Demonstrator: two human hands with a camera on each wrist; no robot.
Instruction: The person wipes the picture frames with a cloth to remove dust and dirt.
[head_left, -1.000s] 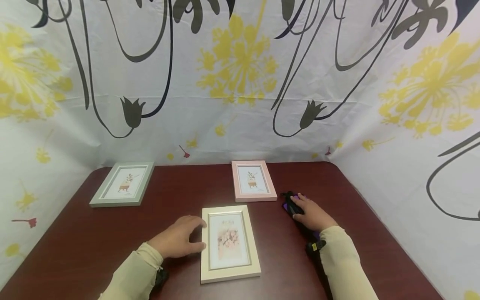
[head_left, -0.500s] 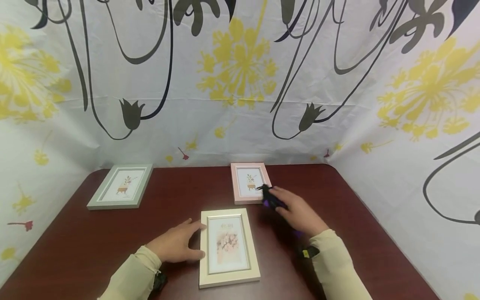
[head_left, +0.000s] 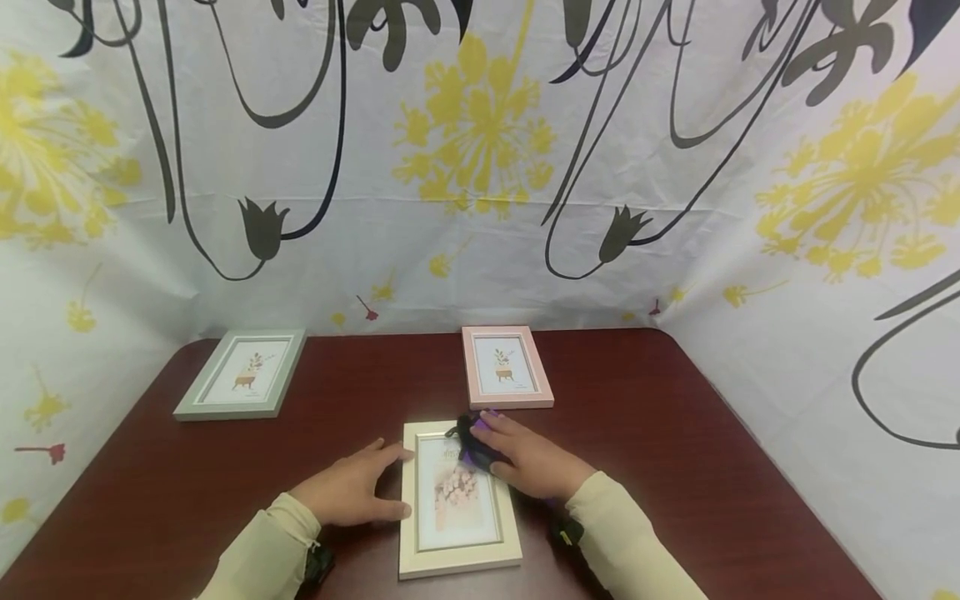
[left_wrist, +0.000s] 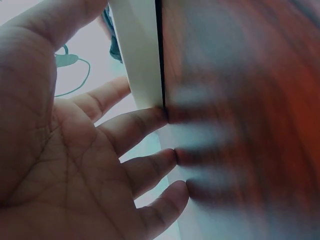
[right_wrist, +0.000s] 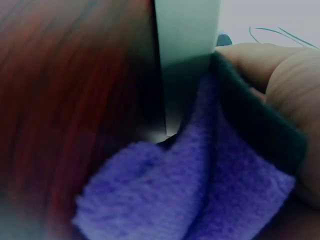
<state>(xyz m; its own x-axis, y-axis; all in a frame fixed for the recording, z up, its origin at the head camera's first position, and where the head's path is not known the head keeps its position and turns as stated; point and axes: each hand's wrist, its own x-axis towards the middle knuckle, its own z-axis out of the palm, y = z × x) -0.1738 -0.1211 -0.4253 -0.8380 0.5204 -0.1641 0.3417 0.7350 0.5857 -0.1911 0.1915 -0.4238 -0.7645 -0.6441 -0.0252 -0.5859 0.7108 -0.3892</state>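
Note:
A cream picture frame (head_left: 459, 560) with a pink flower print lies face up near the front middle of the table. My left hand (head_left: 348, 489) rests against its left side, thumb and fingers spread. In the left wrist view, fingertips (left_wrist: 150, 122) touch the frame's side and reach down to the tabletop. My right hand (head_left: 542, 462) holds a purple and black cleaning cloth (head_left: 480, 452) over the frame's upper right corner. Fluffy purple folds of the cloth (right_wrist: 150, 195) hang beside the frame's edge in the right wrist view, with part of the hand hidden behind them.
Farther back lie a pink frame (head_left: 471, 367) and, at the far left, a green frame (head_left: 288, 371), both with plant prints. A patterned white curtain (head_left: 360, 275) encloses the dark red table (head_left: 375, 367) at the back and sides.
My right hand has lifted the cleaning cloth from the table's right side and brought it leftward, past the pink frame, onto the cream frame. The left hand stays at the cream frame's left side.

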